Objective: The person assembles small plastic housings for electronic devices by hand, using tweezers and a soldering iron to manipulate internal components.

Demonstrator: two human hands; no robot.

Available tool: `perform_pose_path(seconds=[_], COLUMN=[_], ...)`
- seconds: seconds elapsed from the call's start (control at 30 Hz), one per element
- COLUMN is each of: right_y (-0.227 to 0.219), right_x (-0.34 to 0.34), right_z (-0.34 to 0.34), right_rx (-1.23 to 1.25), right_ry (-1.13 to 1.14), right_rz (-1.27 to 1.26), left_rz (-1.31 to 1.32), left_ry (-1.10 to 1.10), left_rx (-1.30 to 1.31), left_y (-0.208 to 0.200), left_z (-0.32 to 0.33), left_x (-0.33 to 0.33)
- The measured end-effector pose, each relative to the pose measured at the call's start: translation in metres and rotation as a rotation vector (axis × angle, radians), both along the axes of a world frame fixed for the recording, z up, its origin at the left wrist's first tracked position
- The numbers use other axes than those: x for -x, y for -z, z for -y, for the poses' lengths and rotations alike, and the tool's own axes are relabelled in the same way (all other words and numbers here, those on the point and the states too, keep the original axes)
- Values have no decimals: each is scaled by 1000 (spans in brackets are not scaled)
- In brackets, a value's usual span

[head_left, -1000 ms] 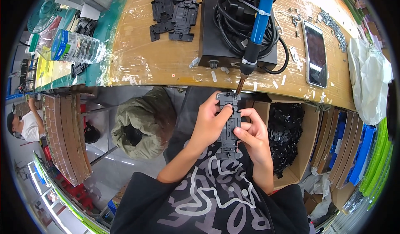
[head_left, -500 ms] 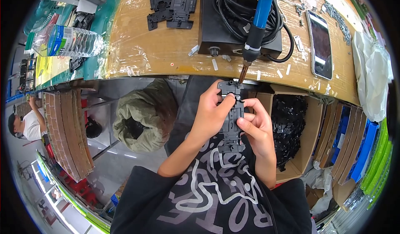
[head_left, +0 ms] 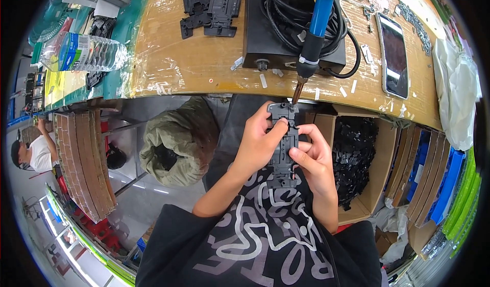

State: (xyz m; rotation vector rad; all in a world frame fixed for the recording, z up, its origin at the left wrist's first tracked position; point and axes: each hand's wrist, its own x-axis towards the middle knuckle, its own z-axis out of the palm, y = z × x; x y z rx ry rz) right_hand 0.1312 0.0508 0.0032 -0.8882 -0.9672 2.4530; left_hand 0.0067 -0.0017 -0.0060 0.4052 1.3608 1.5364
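Note:
Between my two hands is a long black plastic chassis part (head_left: 284,157), its length running toward the table edge. My left hand (head_left: 259,139) grips its upper left side, thumb laid across the top face. My right hand (head_left: 315,157) pinches the right edge around the middle, with fingers partly hidden beneath. A soldering iron (head_left: 313,42) with a blue handle is fixed to a black box; its tip comes down at the part's far right corner. Whether the tip touches the part I cannot tell. Loose black cable (head_left: 278,14) is coiled on the box (head_left: 252,47).
More black chassis parts (head_left: 223,8) lie on the table's far side. A phone (head_left: 393,57), small screws (head_left: 414,24) and a water bottle (head_left: 84,51) rest on the tabletop. Below stand a carton of black parts (head_left: 354,159) and a green sack (head_left: 178,149). A person (head_left: 38,151) is at far left.
Very little differs. The chassis part and both hands stay almost in place beneath the iron tip, while the whole view shifts slightly.

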Motion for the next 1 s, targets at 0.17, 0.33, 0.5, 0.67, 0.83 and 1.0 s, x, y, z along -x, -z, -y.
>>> perform_pose_path(seconds=[0.17, 0.33, 0.5, 0.67, 0.83, 1.0], right_y=[-3, -8, -6, 5, 52, 184], right_x=[-3, -2, 0, -23, -92, -207], right_z=[3, 0, 1, -20, -72, -110], right_rx=[2, -25, -74, -207, -507, -596], right_ry=[7, -4, -23, -163, 76, 426], right_rz=[11, 20, 46, 328, 820, 1326], left_rz=[8, -5, -38, -503, -518, -808], left_ry=[19, -12, 7, 382, 136, -240], left_rx=[-7, -18, -21, 330, 241, 246], left_y=[-2, -5, -6, -16, -58, -49], left_z=[3, 1, 4, 19, 25, -19], left_x=[-3, -3, 0, 38, 95, 160])
